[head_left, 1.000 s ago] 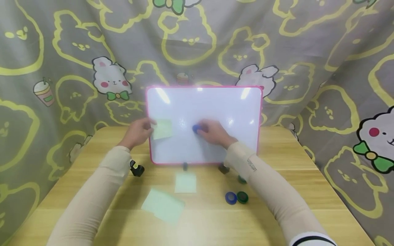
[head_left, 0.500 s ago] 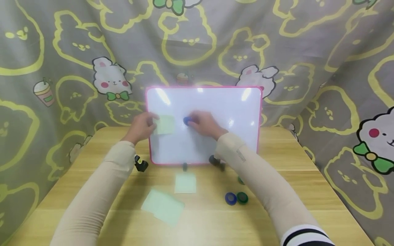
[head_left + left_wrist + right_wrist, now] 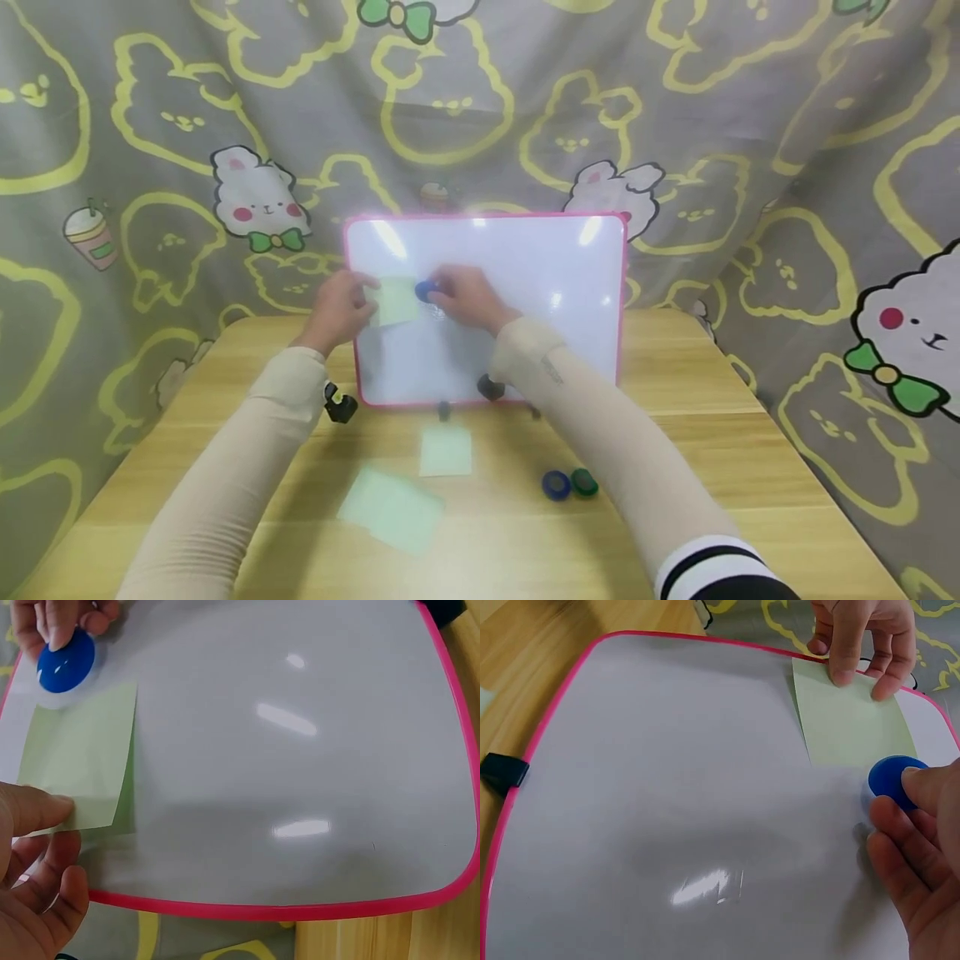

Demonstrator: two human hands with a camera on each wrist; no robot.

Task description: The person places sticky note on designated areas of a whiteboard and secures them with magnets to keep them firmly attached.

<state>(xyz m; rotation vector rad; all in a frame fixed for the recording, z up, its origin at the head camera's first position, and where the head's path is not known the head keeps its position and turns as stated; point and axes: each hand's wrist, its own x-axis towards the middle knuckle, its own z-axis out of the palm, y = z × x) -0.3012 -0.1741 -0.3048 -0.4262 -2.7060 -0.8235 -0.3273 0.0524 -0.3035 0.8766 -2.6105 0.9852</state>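
Note:
A pink-framed whiteboard [image 3: 510,333] stands upright on the table. Near its left edge my left hand [image 3: 337,308] pinches a pale green sticky note [image 3: 82,757] between thumb and fingers, the sheet lying close to the board's surface. In the right wrist view those left fingers grip the note's outer edge. My right hand [image 3: 468,296] holds a round blue magnet [image 3: 892,780] between thumb and fingers, right beside the note's inner edge. Whether the magnet touches the board or overlaps the paper I cannot tell.
On the table lie a single pale green note [image 3: 446,450] and more overlapping notes [image 3: 393,508]. A blue magnet [image 3: 557,485] and a green magnet [image 3: 584,482] sit below my right forearm. Small dark clips [image 3: 444,410] hold the board's bottom edge.
My right hand has carried the blue magnet left and slightly up to the note. My left hand and its note have risen a little on the board.

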